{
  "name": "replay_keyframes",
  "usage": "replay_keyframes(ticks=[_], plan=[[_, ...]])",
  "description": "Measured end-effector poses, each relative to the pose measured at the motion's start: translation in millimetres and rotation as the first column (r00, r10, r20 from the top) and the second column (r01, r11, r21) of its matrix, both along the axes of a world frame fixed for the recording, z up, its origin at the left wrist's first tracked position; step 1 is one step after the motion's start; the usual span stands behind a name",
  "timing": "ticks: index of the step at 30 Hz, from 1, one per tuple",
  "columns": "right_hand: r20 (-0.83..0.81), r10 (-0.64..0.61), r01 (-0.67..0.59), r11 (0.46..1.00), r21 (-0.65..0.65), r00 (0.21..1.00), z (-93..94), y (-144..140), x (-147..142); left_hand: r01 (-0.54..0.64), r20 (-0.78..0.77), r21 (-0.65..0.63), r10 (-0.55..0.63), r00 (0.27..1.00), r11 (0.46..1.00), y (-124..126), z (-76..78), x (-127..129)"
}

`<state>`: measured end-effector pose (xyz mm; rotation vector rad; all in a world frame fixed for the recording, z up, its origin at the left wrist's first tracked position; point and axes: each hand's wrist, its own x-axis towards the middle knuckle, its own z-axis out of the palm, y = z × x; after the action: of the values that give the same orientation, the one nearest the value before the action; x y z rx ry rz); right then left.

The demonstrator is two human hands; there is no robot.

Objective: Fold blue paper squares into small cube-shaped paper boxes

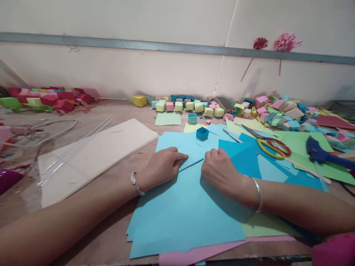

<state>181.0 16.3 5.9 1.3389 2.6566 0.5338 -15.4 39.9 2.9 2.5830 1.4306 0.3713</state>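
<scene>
My left hand [162, 166] and my right hand [220, 170] rest side by side on a small folded piece of light blue paper [191, 157], fingers curled and pressing its edges flat. That piece lies on a stack of larger light blue sheets [183, 214] spread across the wooden table. Each wrist wears a silver bangle. A small finished blue paper box [202, 133] stands just beyond my fingers. A darker blue sheet [244, 157] lies to the right of my right hand.
Yellow-and-red scissors [270, 146] and a blue glue gun [323, 154] lie on green paper at right. Many small coloured paper boxes [194, 106] line the wall. A cream sheet [94, 155] with clear glue sticks [74, 149] lies left; red and green boxes [50, 99] pile far left.
</scene>
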Motion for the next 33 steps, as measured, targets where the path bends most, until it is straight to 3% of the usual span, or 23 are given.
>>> replay_keyframes(ticks=[4, 9, 15, 18, 22, 26, 29, 33], plan=[[-0.091, 0.118, -0.113, 0.992, 0.053, 0.989, -4.4, -6, -3, 0.016, 0.029, 0.011, -0.016, 0.999, 1.0, 2, -2.1, -1], [-0.113, 0.217, -0.229, 0.967, -0.11, 0.97, -6.9, -5, -6, 0.029, 0.055, -0.062, -0.025, 0.998, 0.998, 5, 1.3, -2], [-0.291, 0.307, -0.363, 0.917, -0.163, 0.906, -3.1, -6, -14, 0.051, 0.093, -0.182, -0.035, 0.995, 0.982, 8, 6.0, -2], [-0.297, 0.303, -0.367, 0.911, -0.188, 0.905, -1.4, -2, -15, 0.042, 0.108, -0.217, -0.019, 0.994, 0.975, 8, 8.9, -1], [-0.262, 0.437, -0.489, 0.852, -0.184, 0.86, -2.3, 5, -12, 0.037, 0.093, -0.253, -0.014, 0.996, 0.967, 7, 10.9, 0], [-0.3, 0.471, -0.524, 0.842, -0.129, 0.83, -9.8, 7, -11, 0.062, 0.105, -0.206, -0.041, 0.994, 0.977, 7, 8.2, -1], [-0.358, 0.437, -0.496, 0.864, -0.09, 0.825, -16.8, 8, -10, 0.068, 0.085, -0.182, -0.053, 0.995, 0.981, 8, 6.0, -2], [-0.364, 0.379, -0.451, 0.883, -0.134, 0.851, -17.6, 11, -10, 0.081, 0.106, -0.182, -0.062, 0.992, 0.98, 10, 5.1, -3]])
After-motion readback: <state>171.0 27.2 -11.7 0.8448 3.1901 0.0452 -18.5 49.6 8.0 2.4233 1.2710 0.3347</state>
